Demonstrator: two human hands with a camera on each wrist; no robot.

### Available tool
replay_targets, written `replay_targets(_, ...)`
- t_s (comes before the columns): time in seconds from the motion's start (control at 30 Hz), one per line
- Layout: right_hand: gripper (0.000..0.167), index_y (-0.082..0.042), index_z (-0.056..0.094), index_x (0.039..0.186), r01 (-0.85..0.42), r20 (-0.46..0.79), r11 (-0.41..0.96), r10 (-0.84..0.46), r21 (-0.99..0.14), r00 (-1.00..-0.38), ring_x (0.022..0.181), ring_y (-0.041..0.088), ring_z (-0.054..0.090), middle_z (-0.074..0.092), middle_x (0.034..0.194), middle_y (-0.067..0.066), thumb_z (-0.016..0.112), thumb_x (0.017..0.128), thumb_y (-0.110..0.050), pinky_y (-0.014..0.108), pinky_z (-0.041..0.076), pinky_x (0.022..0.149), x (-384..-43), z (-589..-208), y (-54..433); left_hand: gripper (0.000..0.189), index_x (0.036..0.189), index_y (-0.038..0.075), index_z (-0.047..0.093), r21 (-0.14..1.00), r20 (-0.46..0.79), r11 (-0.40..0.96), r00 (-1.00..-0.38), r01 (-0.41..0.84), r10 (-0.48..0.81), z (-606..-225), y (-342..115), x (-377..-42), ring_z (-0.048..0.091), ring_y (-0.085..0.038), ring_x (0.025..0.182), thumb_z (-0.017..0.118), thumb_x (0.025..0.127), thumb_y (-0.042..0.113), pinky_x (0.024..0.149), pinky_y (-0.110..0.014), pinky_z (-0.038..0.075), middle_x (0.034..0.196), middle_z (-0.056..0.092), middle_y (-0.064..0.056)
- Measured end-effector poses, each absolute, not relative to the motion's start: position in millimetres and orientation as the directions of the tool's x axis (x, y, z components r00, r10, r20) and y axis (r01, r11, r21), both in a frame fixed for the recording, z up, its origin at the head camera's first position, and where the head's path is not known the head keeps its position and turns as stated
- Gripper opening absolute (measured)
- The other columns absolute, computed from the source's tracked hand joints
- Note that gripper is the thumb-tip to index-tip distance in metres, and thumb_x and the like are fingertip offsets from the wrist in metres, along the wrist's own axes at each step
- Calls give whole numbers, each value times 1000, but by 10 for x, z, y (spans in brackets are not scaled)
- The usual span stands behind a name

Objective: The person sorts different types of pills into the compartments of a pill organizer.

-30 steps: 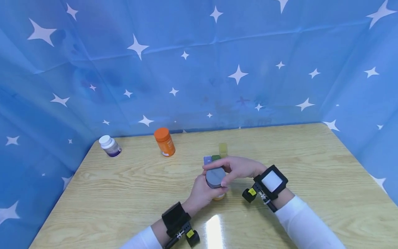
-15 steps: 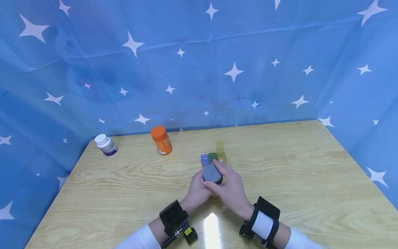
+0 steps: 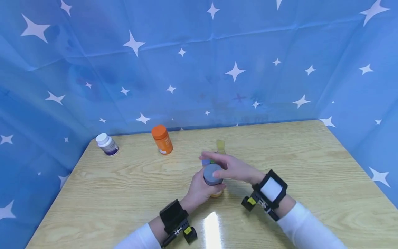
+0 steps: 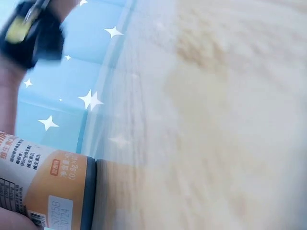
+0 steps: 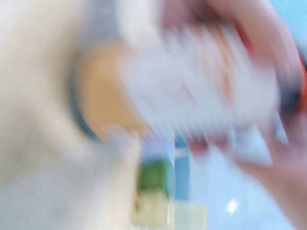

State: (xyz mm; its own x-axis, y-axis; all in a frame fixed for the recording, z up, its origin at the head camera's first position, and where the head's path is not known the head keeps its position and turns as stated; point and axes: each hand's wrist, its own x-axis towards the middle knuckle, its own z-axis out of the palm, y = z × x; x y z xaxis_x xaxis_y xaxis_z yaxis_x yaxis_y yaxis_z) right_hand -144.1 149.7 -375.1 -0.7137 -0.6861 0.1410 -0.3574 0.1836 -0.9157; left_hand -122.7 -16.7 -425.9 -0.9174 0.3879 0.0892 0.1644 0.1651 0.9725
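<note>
Swinging back rightward, the right hand (image 3: 234,168) loosens, fingers outstretched across the grey lid (image 3: 212,174), lower centre; the left hand (image 3: 200,191) grips the bottle (image 4: 62,187), apparently between twists.

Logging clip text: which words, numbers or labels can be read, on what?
Held bottle: "净含量"
Same: "0.8g"
Same: "90mg"
Same: "维生素"
Same: "0725B"
Same: "0724"
Its other print: blurred, small or cut off.
Orange bottle, white bottle: print too small to read.
</note>
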Motion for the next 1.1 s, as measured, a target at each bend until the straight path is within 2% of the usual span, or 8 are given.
replay_targets(0.1,89,-10,28,145,-264,0,136,-890,-955,-456,138,28,29,35,148,12,60,79,-59,44,28,110,-1711,-3703,1612,57,124,8,51,972,92,163,-908,172,408,-4239,-173,-1247,53,-20,113,77,73,15,97,-35,39,123,58,-7)
replay_targets(0.2,83,-7,31,144,-232,-38,137,-921,-963,-388,134,20,36,40,144,14,65,81,-49,36,31,107,-1793,-3714,1656,58,124,7,50,978,80,143,-905,153,419,-4249,-167,-1234,52,-20,113,77,73,14,98,-34,39,123,57,-7)
replay_targets(0.3,76,-6,36,141,-254,-19,156,-881,-955,-472,125,14,45,47,139,14,67,81,-42,29,39,99,-1742,-3737,1661,57,123,5,49,982,78,126,-904,143,420,-4246,-164,-1232,53,-20,111,76,74,14,96,-32,40,122,58,-9)
replay_targets(0.4,70,-7,41,139,-279,15,205,-782,-938,-623,111,14,52,49,138,13,69,81,-35,26,43,87,-1583,-3774,1633,58,124,5,49,978,84,139,-907,153,412,-4247,-169,-1230,53,-20,111,76,74,14,94,-31,41,121,58,-10)
replay_targets(0.6,65,-6,45,136,-301,173,358,-348,-884,-921,120,30,51,51,135,14,72,79,-24,43,44,97,-1098,-3881,1380,58,125,3,52,975,97,150,-918,166,385,-4254,-174,-1226,55,-21,106,75,72,7,91,-27,43,117,61,-14)
replay_targets(0.73,68,-1,47,133,-315,319,459,-71,-831,-945,120,33,51,53,132,19,76,75,-22,45,44,97,-879,-3948,1155,54,123,0,53,973,115,143,-920,179,374,-4245,-157,-1225,57,-22,103,74,73,3,89,-23,45,114,62,-17)
replay_targets(0.83,68,2,47,132,-320,360,479,-8,-817,-933,121,33,51,52,132,20,76,74,-20,44,43,97,-824,-3965,1088,52,121,-2,54,973,121,141,-923,183,366,-4237,-146,-1217,57,-26,104,75,73,3,88,-21,45,113,62,-19)
replay_targets(1.1,91,-3,20,146,-242,109,434,-309,-868,-945,132,36,37,32,147,21,74,77,-28,47,36,104,-916,-3932,1329,60,126,11,52,946,113,232,-902,226,417,-4207,-211,-1214,56,-20,113,78,72,18,96,-31,42,119,62,-6)
